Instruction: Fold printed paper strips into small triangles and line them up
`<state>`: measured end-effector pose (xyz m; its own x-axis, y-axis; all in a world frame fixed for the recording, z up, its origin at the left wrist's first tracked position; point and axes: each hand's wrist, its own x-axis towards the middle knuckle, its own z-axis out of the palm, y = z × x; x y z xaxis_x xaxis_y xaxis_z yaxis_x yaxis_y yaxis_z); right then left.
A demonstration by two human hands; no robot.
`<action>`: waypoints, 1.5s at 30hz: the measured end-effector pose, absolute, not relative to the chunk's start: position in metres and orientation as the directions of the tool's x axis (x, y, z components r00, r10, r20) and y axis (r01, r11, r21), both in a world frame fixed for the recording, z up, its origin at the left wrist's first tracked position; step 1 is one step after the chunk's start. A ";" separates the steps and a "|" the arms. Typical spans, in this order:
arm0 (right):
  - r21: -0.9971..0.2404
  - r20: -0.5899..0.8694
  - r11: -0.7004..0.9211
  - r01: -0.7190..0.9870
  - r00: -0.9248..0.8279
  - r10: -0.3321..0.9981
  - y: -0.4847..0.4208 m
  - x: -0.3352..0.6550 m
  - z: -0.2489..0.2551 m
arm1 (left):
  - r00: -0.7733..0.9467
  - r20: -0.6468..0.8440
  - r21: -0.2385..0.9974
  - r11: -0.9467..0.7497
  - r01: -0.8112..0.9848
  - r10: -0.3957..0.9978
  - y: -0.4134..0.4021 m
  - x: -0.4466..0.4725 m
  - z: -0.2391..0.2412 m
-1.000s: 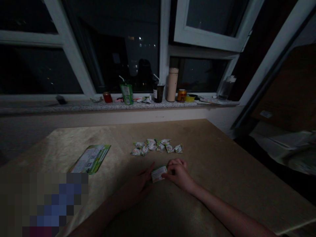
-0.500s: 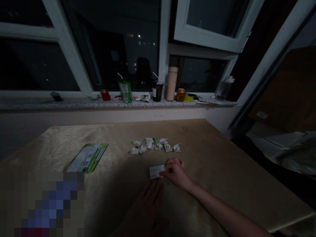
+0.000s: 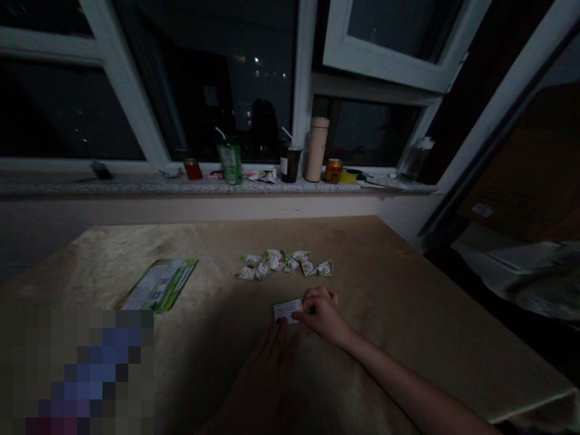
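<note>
A small printed card (image 3: pixel 285 308), white with lines of text and a thin green edge, lies in front of me on the table. My right hand (image 3: pixel 322 314) is closed at its right end, thumb on the card and the other fingers curled. My left hand (image 3: pixel 267 359), dark in shadow, has its fingers stretched out, with the fingertips at the card's lower edge. Beyond the card sits a cluster of several wrapped candies (image 3: pixel 275 261) in white and green wrappers. To the left lies a flat green and white printed bag (image 3: pixel 161 284).
The table (image 3: pixel 385 272) reaches to the wall below a window. On the stone sill (image 3: pixel 254 188) stand a green cup (image 3: pixel 231 164), a dark cup (image 3: pixel 290 166), a pink thermos (image 3: pixel 317 151), a gold can (image 3: pixel 333 171) and a red jar (image 3: pixel 193 170). A blurred patch covers the lower left.
My left hand has shifted a little left and forward, its fingertips now at the card's lower edge. My right hand stays at the card's right end.
</note>
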<state>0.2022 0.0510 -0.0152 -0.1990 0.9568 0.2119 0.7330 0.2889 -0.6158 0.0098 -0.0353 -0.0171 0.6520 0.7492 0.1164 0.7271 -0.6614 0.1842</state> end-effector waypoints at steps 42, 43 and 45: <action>-0.564 0.247 0.360 0.743 -0.264 0.932 0.047 0.204 -0.011 | 0.692 -0.019 0.299 -0.657 0.692 0.721 -0.015 -0.002 0.007; -0.563 0.245 0.356 0.746 -0.260 0.934 0.046 0.203 -0.011 | 0.691 -0.005 0.299 -0.658 0.691 0.723 -0.015 -0.002 0.005; -0.558 0.247 0.350 0.752 -0.252 0.936 0.046 0.203 -0.009 | 0.694 0.036 0.301 -0.670 0.678 0.719 -0.015 -0.003 0.001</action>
<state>0.2028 0.0459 -0.0088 -0.2524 0.9356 0.2469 0.7521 0.3503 -0.5583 -0.0029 -0.0151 0.0013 0.6944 0.7187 0.0359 0.6782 -0.6703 0.3012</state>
